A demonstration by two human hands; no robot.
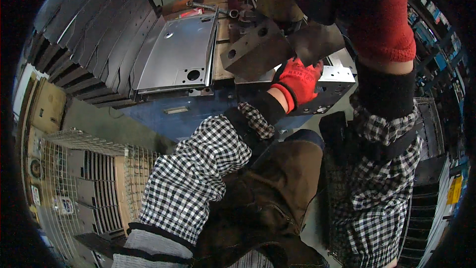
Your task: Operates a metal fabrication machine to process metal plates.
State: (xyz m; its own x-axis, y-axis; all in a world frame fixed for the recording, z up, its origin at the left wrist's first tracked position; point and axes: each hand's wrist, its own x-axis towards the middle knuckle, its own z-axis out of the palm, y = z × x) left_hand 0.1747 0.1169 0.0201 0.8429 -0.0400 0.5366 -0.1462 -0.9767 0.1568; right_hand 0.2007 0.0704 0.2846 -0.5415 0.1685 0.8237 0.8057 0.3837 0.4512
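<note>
Near bench edge [203, 103], left hand [301, 80], dark plate [265, 58]

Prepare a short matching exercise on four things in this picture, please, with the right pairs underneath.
1. Left hand
2. Wrench
3. Wire basket
4. Silver panel

A. Shiny, with a large round hole near one corner
B. At lower left, with dark plates inside
C. Red-gloved, at the lower edge of the dark bent part
D. Just past the silver panel's far edge

Pairs: 1-C; 2-D; 3-B; 4-A
</note>
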